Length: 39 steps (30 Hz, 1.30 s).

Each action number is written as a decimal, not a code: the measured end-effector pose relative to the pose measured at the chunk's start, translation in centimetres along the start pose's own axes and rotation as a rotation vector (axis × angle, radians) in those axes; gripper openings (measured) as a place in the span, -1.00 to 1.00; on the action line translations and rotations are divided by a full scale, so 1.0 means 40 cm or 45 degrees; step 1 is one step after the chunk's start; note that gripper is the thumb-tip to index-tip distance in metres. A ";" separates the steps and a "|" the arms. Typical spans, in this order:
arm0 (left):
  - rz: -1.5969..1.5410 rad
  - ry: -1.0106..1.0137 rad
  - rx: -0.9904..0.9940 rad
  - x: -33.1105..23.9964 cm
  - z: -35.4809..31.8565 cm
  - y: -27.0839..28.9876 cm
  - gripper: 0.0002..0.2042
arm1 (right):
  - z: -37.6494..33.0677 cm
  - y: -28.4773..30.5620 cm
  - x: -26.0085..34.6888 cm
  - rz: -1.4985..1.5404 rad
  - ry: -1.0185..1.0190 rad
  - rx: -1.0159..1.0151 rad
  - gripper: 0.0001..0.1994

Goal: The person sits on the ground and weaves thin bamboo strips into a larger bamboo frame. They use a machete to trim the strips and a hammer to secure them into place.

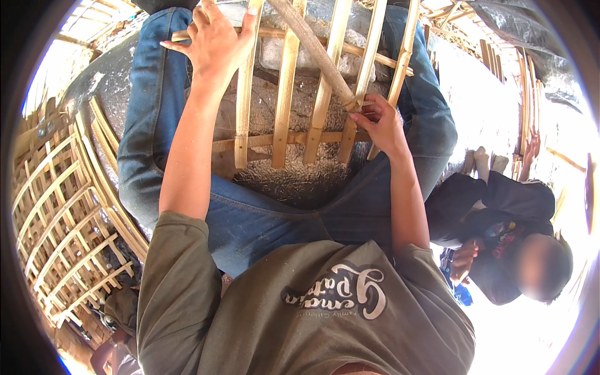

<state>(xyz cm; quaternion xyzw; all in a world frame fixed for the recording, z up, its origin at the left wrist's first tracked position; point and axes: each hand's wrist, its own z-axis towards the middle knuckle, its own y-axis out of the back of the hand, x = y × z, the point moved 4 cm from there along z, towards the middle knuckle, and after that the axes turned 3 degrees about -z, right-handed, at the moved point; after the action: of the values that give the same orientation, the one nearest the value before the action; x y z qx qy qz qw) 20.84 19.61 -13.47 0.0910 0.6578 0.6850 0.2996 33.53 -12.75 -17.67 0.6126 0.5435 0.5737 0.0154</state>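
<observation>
A frame of pale bamboo slats point(285, 94) lies across and between my bent legs, with an upper crosspiece point(275, 32) and a lower crosspiece point(261, 140). My left hand point(219, 42) is spread over its upper left corner, fingers apart, touching the upper crosspiece by the leftmost slat point(244, 106). A round brown stick point(312, 47) slants down over the slats from the top edge. At its lower end my right hand point(382, 125) is closed in a pinch, close to the right-hand slats. What sits between those fingertips is too small to make out.
Finished-looking woven bamboo lattice panels point(53, 219) lean at the left. A pale stone block point(281, 55) lies under the frame. A person in dark clothes point(500, 212) sits at the right, near upright bamboo strips point(530, 100). Black sheeting point(531, 31) lies at the upper right.
</observation>
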 end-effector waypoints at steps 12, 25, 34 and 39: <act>-0.094 -0.165 -0.222 0.072 0.043 -0.112 -0.14 | -0.004 0.003 0.011 -0.001 0.031 0.019 -0.48; -0.149 -0.160 -0.225 0.076 0.044 -0.116 -0.20 | -0.013 0.025 0.035 -0.234 0.043 -0.065 -0.55; -0.014 0.067 0.116 0.030 0.021 -0.045 -0.15 | -0.030 0.069 0.021 -0.408 0.062 -0.006 -0.65; -0.071 0.045 0.086 0.040 0.017 -0.040 -0.19 | -0.053 0.060 0.014 -0.349 0.132 0.117 -0.69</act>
<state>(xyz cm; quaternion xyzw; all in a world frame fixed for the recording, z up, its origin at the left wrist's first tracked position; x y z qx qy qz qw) 20.38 20.97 -15.33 0.0706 0.6880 0.6553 0.3039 33.41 -14.63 -15.00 0.5023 0.6478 0.5716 0.0373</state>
